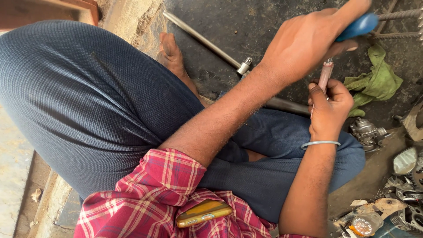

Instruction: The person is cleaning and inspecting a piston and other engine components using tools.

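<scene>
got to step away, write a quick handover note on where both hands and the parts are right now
Left hand: closed on a blue-handled tool, raised over the small part.
Right hand: fist closed on a slim pinkish metal part, held upright above the knee.
Nearby on the floor: long steel bar, green rag, metal engine piece.
Whether tool and part touch: cannot tell. What is finished cannot be judged.

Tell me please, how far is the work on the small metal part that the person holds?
Done: nothing finished shows; loose engine parts lie on the floor. In hand: the right hand grips a thin pinkish metal part upright, and the left hand holds a blue-handled tool just above its top. Left: I cannot tell; the long socket bar lies unused.
</scene>
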